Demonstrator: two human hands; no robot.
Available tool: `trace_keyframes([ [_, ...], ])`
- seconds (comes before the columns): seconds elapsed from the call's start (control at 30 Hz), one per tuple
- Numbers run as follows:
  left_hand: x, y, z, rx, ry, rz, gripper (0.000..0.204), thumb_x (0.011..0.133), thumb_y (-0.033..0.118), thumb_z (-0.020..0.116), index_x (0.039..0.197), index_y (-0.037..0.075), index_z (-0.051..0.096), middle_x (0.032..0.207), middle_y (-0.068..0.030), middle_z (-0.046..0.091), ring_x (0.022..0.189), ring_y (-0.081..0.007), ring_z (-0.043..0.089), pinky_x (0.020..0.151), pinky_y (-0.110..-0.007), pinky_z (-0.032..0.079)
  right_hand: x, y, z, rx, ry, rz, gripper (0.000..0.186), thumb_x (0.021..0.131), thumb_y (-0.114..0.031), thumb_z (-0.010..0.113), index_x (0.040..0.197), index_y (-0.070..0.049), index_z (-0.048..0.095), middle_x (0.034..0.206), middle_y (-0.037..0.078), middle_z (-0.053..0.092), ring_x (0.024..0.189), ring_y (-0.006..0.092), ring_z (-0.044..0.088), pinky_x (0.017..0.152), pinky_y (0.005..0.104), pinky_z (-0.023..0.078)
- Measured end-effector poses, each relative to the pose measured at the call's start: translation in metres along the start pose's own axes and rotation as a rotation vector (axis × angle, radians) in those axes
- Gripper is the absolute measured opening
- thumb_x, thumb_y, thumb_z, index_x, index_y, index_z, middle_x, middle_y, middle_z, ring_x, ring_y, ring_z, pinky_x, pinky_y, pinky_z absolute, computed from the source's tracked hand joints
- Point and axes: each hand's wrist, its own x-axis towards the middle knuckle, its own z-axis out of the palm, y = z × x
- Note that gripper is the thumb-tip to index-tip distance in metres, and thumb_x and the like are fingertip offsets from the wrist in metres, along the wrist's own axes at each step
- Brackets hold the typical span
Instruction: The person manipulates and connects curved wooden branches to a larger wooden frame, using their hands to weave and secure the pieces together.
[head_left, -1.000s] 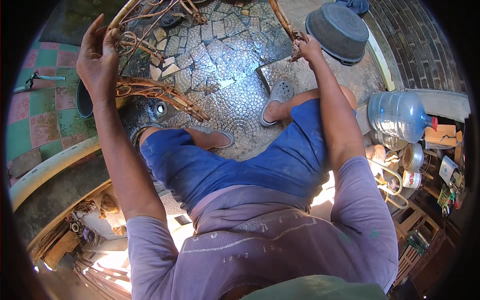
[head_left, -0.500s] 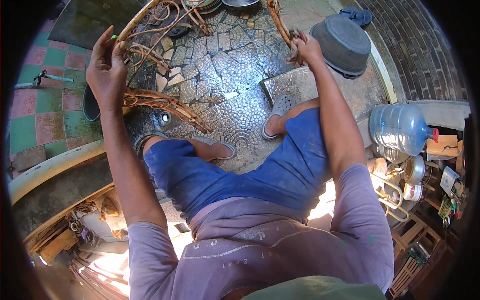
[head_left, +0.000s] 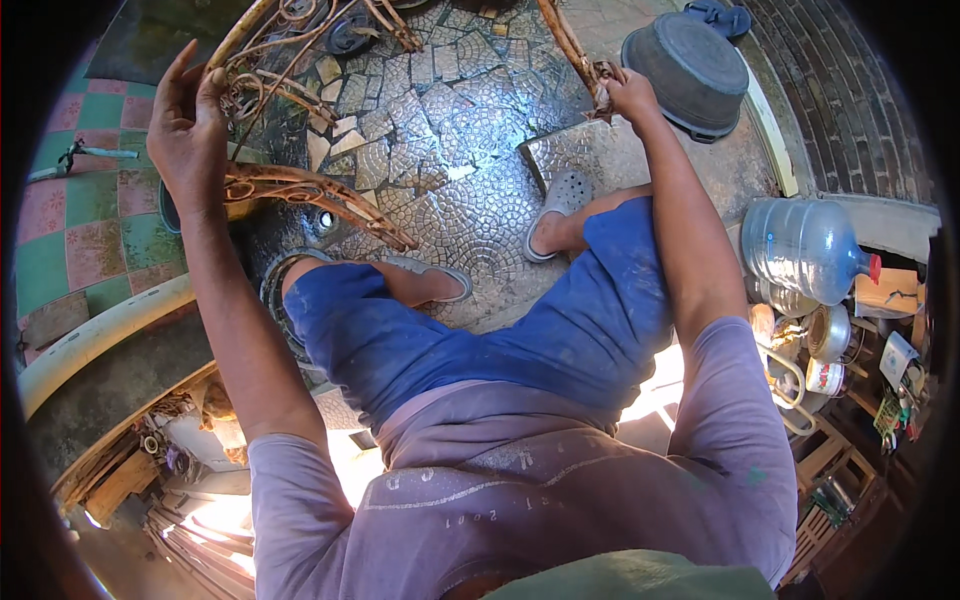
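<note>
A brown rattan furniture frame with curled scrollwork (head_left: 290, 90) stands at the top left, its upper part running past the picture's edge. My left hand (head_left: 188, 140) grips its pale outer pole (head_left: 240, 32) between thumb and fingers. Below it, a curved rattan leg section (head_left: 310, 192) reaches over the floor. At the upper right, my right hand (head_left: 630, 97) is closed on a crumpled, dirty rag (head_left: 603, 90), pressed against the lower end of another rattan pole (head_left: 566, 40). How far the fingers wrap around is partly hidden.
An upturned dark grey tub (head_left: 690, 75) rests on a raised concrete slab (head_left: 590, 150) at right. A large blue water bottle (head_left: 795, 250) lies beside stacked household things. Mosaic stone floor (head_left: 460, 190) spreads between my feet; a white pipe (head_left: 110, 335) runs at left.
My left hand has shifted left and slightly up with the rattan frame. My right hand and rag have moved slightly right along with the pole.
</note>
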Motion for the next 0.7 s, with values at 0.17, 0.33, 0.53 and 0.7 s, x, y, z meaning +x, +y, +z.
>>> trace_keyframes([
  [0.17, 0.004, 0.001, 0.002, 0.008, -0.015, -0.007, 0.039, 0.102, 0.008, 0.064, 0.141, 0.008, 0.062, 0.114, -0.0045, 0.072, 0.1, -0.0085, 0.065, 0.085, -0.022, 0.051, -0.015, -0.009, 0.013, 0.165, 0.221, -0.065, 0.035, 0.088, -0.034, 0.072, 0.109, -0.005, 0.074, 0.098, 0.025, 0.073, 0.094, 0.042, 0.071, 0.081, 0.0468, 0.054],
  [0.33, 0.003, -0.013, -0.014, -0.06, -0.03, 0.013, 0.041, 0.101, 0.005, 0.065, 0.141, 0.01, 0.062, 0.113, -0.0031, 0.072, 0.099, -0.0074, 0.065, 0.084, -0.022, 0.052, -0.038, -0.053, 0.013, 0.155, 0.224, -0.119, 0.033, 0.086, -0.031, 0.072, 0.109, -0.007, 0.075, 0.091, 0.022, 0.073, 0.086, 0.0394, 0.072, 0.078, 0.0452, 0.054],
  [0.53, 0.009, 0.007, 0.006, -0.005, -0.008, 0.016, 0.042, 0.095, -0.007, 0.063, 0.134, 0.008, 0.066, 0.098, -0.0047, 0.075, 0.088, -0.0092, 0.065, 0.078, -0.026, 0.053, -0.051, -0.073, -0.003, 0.406, 0.193, -0.08, 0.034, 0.091, -0.026, 0.072, 0.111, 0.001, 0.071, 0.087, 0.011, 0.071, 0.08, 0.021, 0.066, 0.074, 0.0356, 0.051],
  [0.7, -0.003, 0.023, -0.001, 0.104, 0.073, 0.028, 0.043, 0.091, 0.001, 0.069, 0.133, 0.011, 0.067, 0.1, -0.0101, 0.076, 0.088, -0.0169, 0.072, 0.079, -0.031, 0.056, -0.101, -0.203, -0.024, 0.643, 0.229, -0.258, 0.027, 0.098, -0.025, 0.068, 0.108, 0.0, 0.07, 0.089, 0.003, 0.07, 0.081, 0.0083, 0.059, 0.075, 0.0281, 0.049],
])
